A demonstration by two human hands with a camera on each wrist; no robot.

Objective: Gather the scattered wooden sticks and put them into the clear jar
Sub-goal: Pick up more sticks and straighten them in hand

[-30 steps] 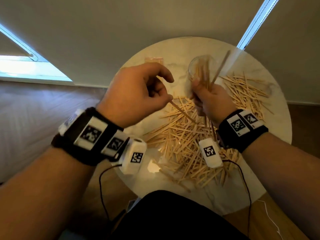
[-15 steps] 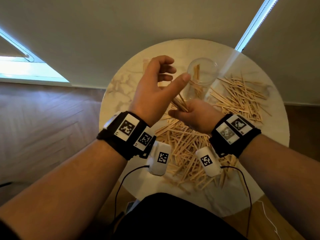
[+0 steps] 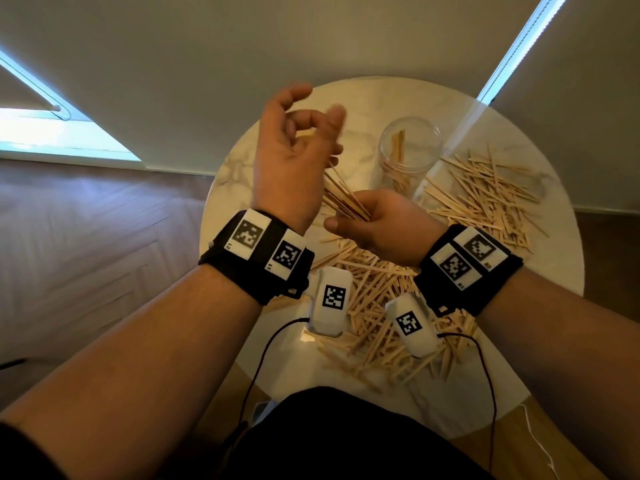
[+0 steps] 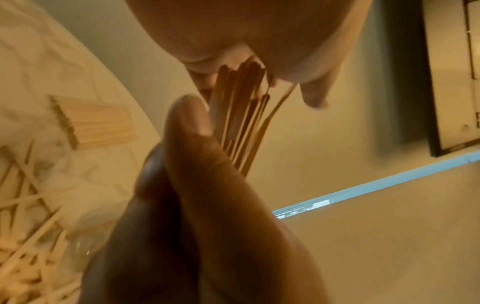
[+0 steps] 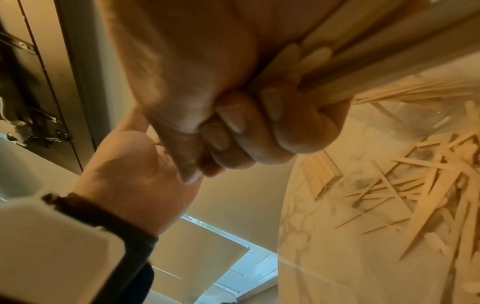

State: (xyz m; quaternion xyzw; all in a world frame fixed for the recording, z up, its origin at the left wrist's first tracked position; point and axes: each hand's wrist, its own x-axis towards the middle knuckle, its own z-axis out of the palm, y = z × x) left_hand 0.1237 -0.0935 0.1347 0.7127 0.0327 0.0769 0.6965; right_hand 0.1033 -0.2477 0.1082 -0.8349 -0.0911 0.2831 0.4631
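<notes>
While round table (image 3: 540,278) stays littered with loose sticks (image 3: 485,199), jar (image 3: 410,147) stands upright at far side, few sticks inside; right hand (image 3: 384,230), lower than second ago, fist clenched round bundle (image 3: 343,197); left hand (image 3: 294,157) now raised, fingers loosely spread at bundle tips; squaring-up before next drop, I judge.

Setting: a domestic room, probably a living area. Evidence follows. A small round marble-patterned tabletop (image 3: 408,95) stands directly against a plain wall covering that resembles a drawn roller blind (image 3: 242,46). Daylight enters through narrow gaps left (image 3: 41,129) and right (image 3: 519,39) of the tabletop. Wood flooring in a herringbone pattern (image 3: 97,230) extends left of the tabletop. Dark-framed panelling (image 4: 451,74) is visible beyond the tabletop in the left wrist view.
</notes>
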